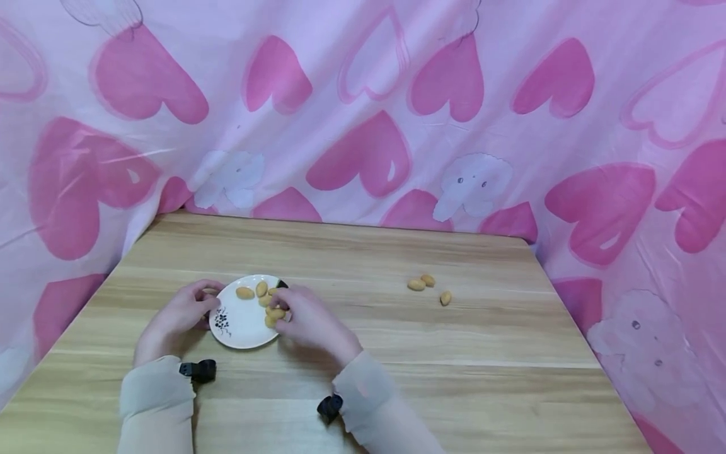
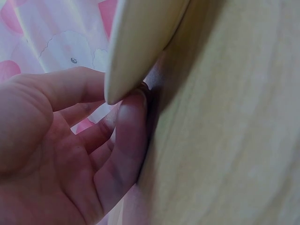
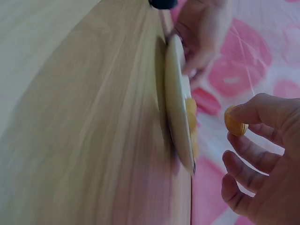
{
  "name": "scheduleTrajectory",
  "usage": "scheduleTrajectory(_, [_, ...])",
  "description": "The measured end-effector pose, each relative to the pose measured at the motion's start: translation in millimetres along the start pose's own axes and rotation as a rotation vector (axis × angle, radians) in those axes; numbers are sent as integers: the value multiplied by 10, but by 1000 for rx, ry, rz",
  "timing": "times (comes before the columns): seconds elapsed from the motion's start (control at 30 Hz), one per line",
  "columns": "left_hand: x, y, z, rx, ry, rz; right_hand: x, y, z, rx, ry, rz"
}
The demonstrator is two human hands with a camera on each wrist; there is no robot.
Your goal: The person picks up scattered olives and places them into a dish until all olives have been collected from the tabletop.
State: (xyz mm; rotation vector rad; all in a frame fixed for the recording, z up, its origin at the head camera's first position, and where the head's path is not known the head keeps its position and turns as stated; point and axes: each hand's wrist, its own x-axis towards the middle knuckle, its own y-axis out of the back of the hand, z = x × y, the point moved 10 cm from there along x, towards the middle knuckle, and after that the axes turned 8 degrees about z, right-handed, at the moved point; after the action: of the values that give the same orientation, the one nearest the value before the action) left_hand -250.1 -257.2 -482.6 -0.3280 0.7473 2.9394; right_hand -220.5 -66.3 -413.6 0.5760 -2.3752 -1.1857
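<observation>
A white plate (image 1: 246,331) with a dark floral print lies on the left part of the wooden table. Its rim is gripped by my left hand (image 1: 178,315), thumb on top and fingers curled beneath, as the left wrist view shows at the plate's edge (image 2: 129,61). Over the plate's right side, my right hand (image 1: 317,321) pinches a tan oval nut (image 3: 235,123) between thumb and forefinger; its other fingers are loosely bent. Several similar nuts (image 1: 245,292) lie on the plate, mostly toward its right side, partly hidden by the right hand.
Three more nuts (image 1: 416,285) lie apart on the table (image 1: 482,366), right of the plate. A pink curtain (image 1: 363,75) printed with hearts hangs behind the table and along both sides. Small black cameras (image 1: 198,371) sit on both wrists.
</observation>
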Motion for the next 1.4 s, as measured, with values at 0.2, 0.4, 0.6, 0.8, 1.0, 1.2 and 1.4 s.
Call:
scheduleTrajectory(0.2, [-2,14,-20,-9,2,-8,280,-189,-236,-209,44,-14])
scheduleTrajectory(0.4, [1,3,-21,-48,-16,-17,497,-381,-314,-357,-2,-64])
scheduleTrajectory(0.6, [0,-6,-18,-54,-43,-13,604,-505,-343,-461,4,-89])
scheduleTrajectory(0.8, [-4,-10,6,-65,-61,-5,636,-597,-327,-489,-9,-123])
scheduleTrajectory(1.0, [-25,-8,-2,-46,-47,-5,640,-705,-306,-498,-19,-153])
scheduleTrajectory(1.2, [-34,-26,-12,-53,-54,-7,624,-754,-273,-504,-27,-143])
scheduleTrajectory(1.4, [-24,-17,14,-49,-69,4,605,-622,-286,-464,-29,-98])
